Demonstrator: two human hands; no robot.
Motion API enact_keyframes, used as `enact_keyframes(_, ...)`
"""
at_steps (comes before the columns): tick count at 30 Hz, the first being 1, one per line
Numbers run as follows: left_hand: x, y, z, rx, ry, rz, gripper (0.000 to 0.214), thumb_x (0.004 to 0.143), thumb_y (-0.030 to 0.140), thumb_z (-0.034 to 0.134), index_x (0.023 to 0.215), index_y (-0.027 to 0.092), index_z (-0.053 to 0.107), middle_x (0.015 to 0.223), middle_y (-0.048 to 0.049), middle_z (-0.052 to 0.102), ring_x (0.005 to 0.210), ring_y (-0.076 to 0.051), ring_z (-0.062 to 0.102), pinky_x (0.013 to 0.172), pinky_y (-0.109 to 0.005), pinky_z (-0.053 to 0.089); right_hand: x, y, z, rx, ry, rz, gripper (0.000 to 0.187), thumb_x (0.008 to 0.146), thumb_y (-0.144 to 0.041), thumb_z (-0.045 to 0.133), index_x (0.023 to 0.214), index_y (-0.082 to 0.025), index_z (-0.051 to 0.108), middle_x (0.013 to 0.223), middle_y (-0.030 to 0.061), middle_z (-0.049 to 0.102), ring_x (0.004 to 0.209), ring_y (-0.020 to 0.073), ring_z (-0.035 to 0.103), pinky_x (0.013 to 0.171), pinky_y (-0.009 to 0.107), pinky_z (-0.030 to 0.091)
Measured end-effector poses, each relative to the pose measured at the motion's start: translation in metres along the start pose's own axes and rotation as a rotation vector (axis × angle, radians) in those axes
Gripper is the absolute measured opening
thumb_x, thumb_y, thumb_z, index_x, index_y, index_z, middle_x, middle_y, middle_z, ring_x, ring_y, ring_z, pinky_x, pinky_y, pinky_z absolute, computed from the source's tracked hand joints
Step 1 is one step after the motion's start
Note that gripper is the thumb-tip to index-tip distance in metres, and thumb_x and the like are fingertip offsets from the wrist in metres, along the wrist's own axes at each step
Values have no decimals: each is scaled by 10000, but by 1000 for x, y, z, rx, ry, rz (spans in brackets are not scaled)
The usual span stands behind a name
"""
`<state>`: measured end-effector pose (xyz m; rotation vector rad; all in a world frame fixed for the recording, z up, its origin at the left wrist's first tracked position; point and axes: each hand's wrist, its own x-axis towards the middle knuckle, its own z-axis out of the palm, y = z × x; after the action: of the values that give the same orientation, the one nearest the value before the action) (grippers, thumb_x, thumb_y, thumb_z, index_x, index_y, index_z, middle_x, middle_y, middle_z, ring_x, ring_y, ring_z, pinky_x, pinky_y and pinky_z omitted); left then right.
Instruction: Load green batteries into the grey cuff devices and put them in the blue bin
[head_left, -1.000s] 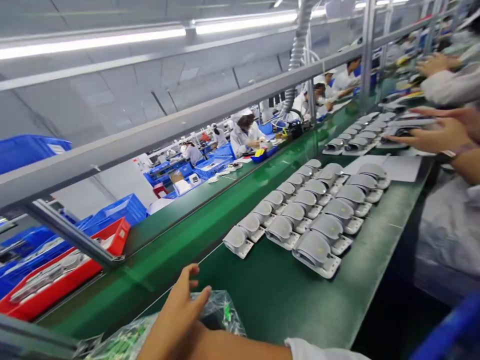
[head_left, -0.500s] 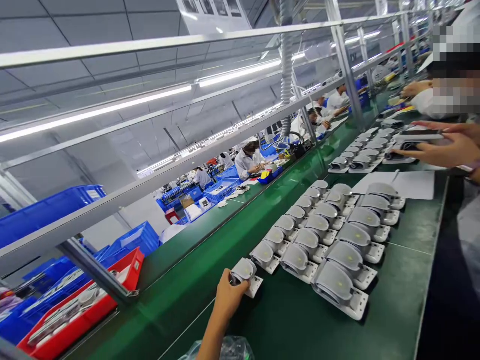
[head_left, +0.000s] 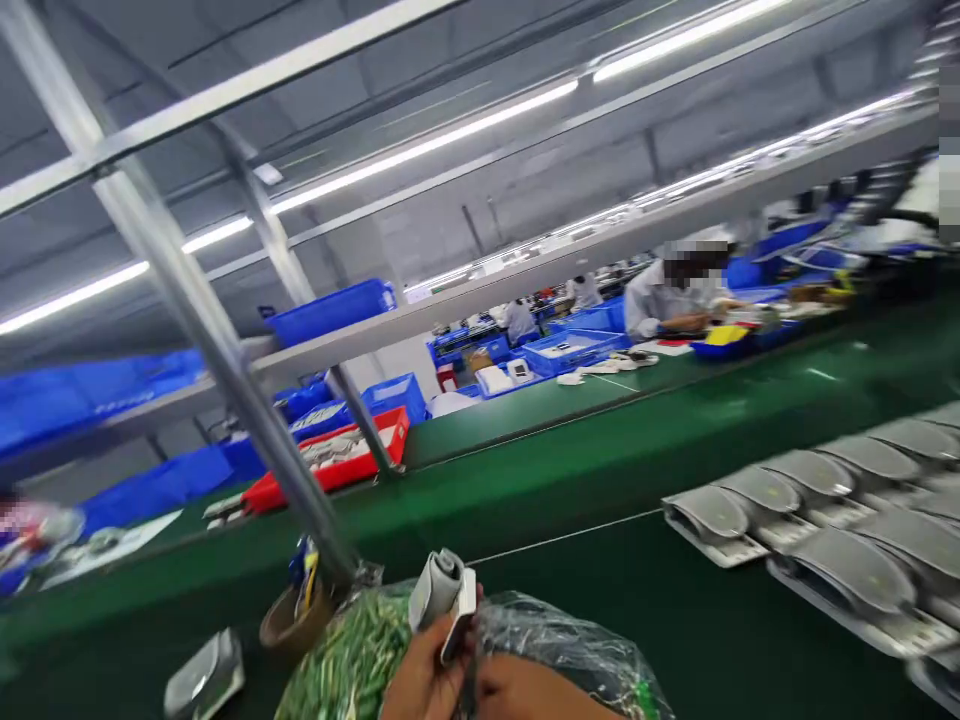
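Observation:
My left hand (head_left: 416,675) is closed around a small grey-and-white housing (head_left: 442,598) and holds it upright at the bottom middle of the view. My right hand (head_left: 529,695) lies just right of it, close to the housing's lower end. Its fingers are mostly cut off by the frame edge. Both hands hover over a clear plastic bag of green parts (head_left: 352,655) on the green belt (head_left: 600,600). Rows of like housings (head_left: 825,505) lie on the belt to the right.
A slanted metal post (head_left: 217,330) stands just left of the bag, with a brown cup of tools (head_left: 292,615) at its foot. One more housing (head_left: 206,675) lies at bottom left. A red tray (head_left: 341,460) and blue bins (head_left: 330,310) sit beyond. Other workers sit across the line.
The hand picked one housing from the near end of the rows and brought it back over the bag. The view swung left, and a second hand came in beside it.

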<state>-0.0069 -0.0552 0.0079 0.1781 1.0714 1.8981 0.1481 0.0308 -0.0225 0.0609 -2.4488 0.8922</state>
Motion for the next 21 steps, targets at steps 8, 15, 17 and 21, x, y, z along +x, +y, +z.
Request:
enact_keyframes(8, -16, 5, 9, -304, 35, -176, 230, 925, 108, 627, 1120, -13, 647, 794, -116, 723, 535, -106, 610, 456, -173, 487, -1, 9, 3, 280, 322, 367, 466, 975, -532, 550, 1282, -239, 744, 971, 76, 727, 828, 219, 710, 735, 332, 592)
enact_keyframes(15, -16, -11, 7, -100, 12, 77, 698, 577, -50, 727, 1219, 171, 568, 1053, -101, 755, 887, -261, 744, 727, -387, 656, -2, 17, -9, 540, 552, 685, 736, 725, -797, 704, 1084, -162, 803, 624, 14, 631, 541, 178, 563, 533, 300, 468)
enact_keyframes(17, -16, -11, 8, -87, -5, 99, 828, 506, -72, 717, 1264, 195, 524, 1142, -111, 737, 966, -297, 746, 791, -435, 659, -1, 12, -11, 593, 547, 707, 745, 691, -759, 766, 1139, -164, 789, 651, 12, 655, 584, 182, 595, 580, 302, 506)
enact_keyframes(21, -15, -11, 8, -71, -8, 108, 982, 456, -66, 696, 1361, 227, 452, 1231, -114, 691, 958, -287, 740, 782, -393, 634, 3, 1, -8, 678, 580, 737, 667, 556, -688, 891, 974, -178, 789, 802, 44, 731, 619, 167, 616, 591, 295, 553)
